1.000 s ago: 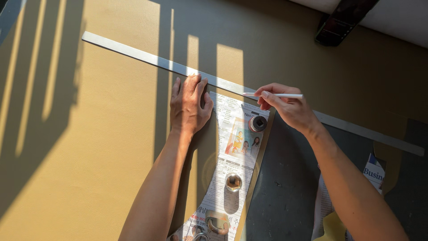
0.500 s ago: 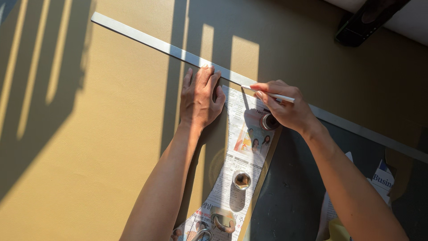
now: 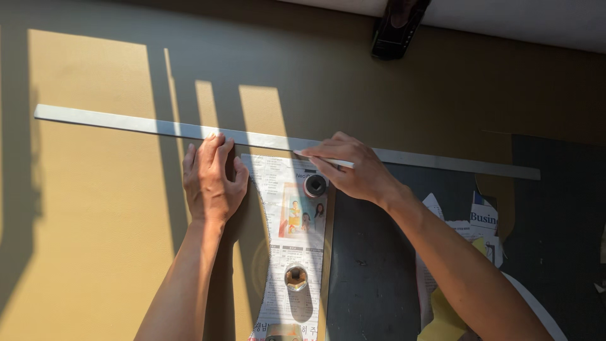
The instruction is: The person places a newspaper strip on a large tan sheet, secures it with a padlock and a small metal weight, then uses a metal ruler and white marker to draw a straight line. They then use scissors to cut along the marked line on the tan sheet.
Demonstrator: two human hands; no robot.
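Observation:
A long flat metal straightedge [image 3: 113, 121] lies across a tan sheet [image 3: 95, 202], running from the left down to the right. My left hand [image 3: 210, 180] rests flat on the sheet, its fingertips pressing the straightedge's lower edge. My right hand [image 3: 350, 167] grips a thin white marking stick [image 3: 325, 159] like a pencil, with its tip at the straightedge just right of my left hand. Under both hands lies a strip of newspaper [image 3: 287, 215].
Two short metal sockets [image 3: 315, 185] [image 3: 295, 276] stand on the newspaper. A dark board [image 3: 372, 265] lies to the right, with more paper scraps [image 3: 483, 218] and a yellow piece [image 3: 445, 322] beside my right forearm. A black object [image 3: 394, 28] sits at the top edge.
The view has shifted, so the straightedge looks more level. My right hand has lowered the stick's tip onto the straightedge's edge, closer to my left hand, which stays pressed down.

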